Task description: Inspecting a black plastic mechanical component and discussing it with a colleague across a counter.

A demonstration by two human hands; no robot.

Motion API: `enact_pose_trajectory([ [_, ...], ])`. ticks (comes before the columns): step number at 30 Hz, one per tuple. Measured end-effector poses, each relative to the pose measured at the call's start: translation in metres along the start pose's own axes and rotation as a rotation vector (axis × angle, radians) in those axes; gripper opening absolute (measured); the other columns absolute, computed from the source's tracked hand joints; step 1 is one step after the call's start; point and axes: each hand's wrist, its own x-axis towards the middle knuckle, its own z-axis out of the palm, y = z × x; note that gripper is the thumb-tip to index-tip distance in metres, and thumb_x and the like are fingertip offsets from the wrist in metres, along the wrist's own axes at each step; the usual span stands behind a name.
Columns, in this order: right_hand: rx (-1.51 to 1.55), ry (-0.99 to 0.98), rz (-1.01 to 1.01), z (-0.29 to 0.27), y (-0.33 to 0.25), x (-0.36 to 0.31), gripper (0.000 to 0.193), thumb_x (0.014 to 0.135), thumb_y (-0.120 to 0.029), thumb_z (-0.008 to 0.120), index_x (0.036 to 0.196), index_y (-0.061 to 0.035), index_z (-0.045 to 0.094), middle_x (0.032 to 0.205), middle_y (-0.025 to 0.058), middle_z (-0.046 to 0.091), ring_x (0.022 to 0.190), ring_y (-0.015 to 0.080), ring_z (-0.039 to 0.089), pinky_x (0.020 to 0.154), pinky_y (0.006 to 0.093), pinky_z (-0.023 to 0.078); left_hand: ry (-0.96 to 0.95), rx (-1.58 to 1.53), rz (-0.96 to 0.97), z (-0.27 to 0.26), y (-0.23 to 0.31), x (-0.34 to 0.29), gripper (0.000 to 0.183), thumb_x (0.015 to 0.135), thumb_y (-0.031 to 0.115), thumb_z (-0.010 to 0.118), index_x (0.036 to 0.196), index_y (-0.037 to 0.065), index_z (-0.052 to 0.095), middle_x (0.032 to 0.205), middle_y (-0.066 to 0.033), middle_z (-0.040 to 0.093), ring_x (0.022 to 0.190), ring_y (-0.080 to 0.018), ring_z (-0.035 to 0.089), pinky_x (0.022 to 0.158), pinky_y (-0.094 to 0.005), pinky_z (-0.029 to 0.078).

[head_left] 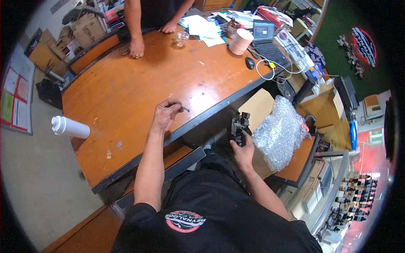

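Over the near edge of the brown wooden desk point(139, 88), my left hand point(166, 114) pinches a small dark bolt-like piece point(184, 109) between thumb and fingers. My right hand point(243, 152) grips a black mechanical part point(239, 126) with several blocky projections, held up off the desk's near side. Its exact kind I cannot make out. Beside that part, on the right, lie a flat piece of cardboard point(258, 106) and a large sheet of bubble wrap point(277, 133).
Across the desk stands another person, one hand point(137, 48) on the top near a glass jar point(181, 39). A white bottle point(71, 127) is at the left end. At the far right are a paper roll point(241, 41), a mouse point(250, 63), a laptop point(268, 44) and a white cable point(262, 75).
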Motion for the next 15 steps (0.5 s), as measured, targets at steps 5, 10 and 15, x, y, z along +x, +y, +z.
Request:
enact_pose_trajectory([
  [5, -0.045, 0.106, -0.065, -0.003, 0.013, -0.011, 0.066, 0.087, -0.012, 0.085, 0.146, 0.0035, 0.058, 0.140, 0.0245, 0.066, 0.131, 0.0386, 0.065, 0.113, 0.0437, 0.050, -0.031, -0.011, -0.055, 0.033, -0.017, -0.004, 0.012, 0.095, -0.004, 0.077, 0.107, -0.002, 0.078, 0.100, -0.0129, 0.078, 0.091, -0.0240, 0.075, 0.089, -0.0391, 0.062],
  [10, -0.044, 0.138, -0.087, 0.003, 0.012, -0.012, 0.070, 0.088, -0.011, 0.084, 0.149, 0.0035, 0.053, 0.148, 0.0250, 0.059, 0.140, 0.0407, 0.056, 0.118, 0.0449, 0.045, -0.086, -0.013, -0.157, 0.054, -0.037, -0.003, 0.016, 0.095, -0.004, 0.078, 0.110, 0.000, 0.077, 0.104, -0.0124, 0.079, 0.095, -0.0238, 0.075, 0.091, -0.0408, 0.062],
  [15, -0.097, 0.149, -0.122, -0.001, 0.018, -0.017, 0.069, 0.088, -0.011, 0.084, 0.148, 0.0036, 0.053, 0.148, 0.0252, 0.059, 0.138, 0.0408, 0.058, 0.118, 0.0457, 0.046, -0.238, 0.146, -0.280, 0.051, -0.019, 0.013, 0.018, 0.093, -0.003, 0.079, 0.110, 0.001, 0.077, 0.103, -0.0101, 0.078, 0.095, -0.0220, 0.074, 0.092, -0.0397, 0.060],
])
